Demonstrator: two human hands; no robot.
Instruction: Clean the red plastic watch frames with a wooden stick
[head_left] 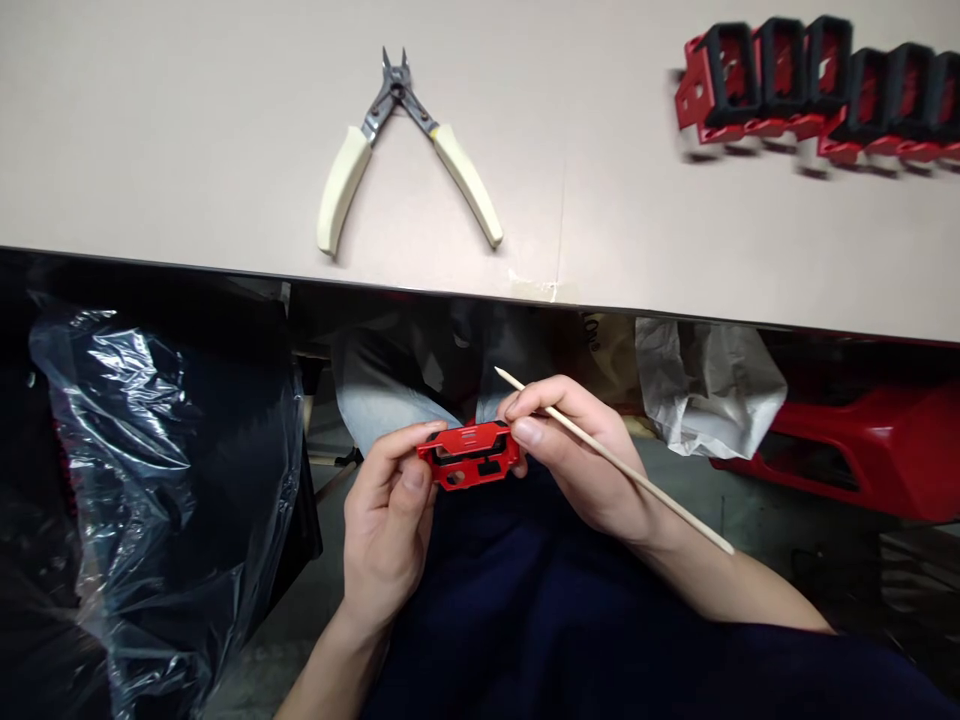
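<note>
The left hand (388,530) clasps a red plastic part (469,456) between thumb and fingers; the right hand (592,455) pinches a thin wooden stick (675,507), its fingers just beside the part's right end.

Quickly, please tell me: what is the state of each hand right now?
Left hand: closed, holding a red plastic part in its fingers.
Right hand: closed, holding a thin wooden stick.

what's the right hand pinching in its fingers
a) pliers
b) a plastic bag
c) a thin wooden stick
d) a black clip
c: the right hand pinches a thin wooden stick in its fingers, right beside the red plastic part.
</note>
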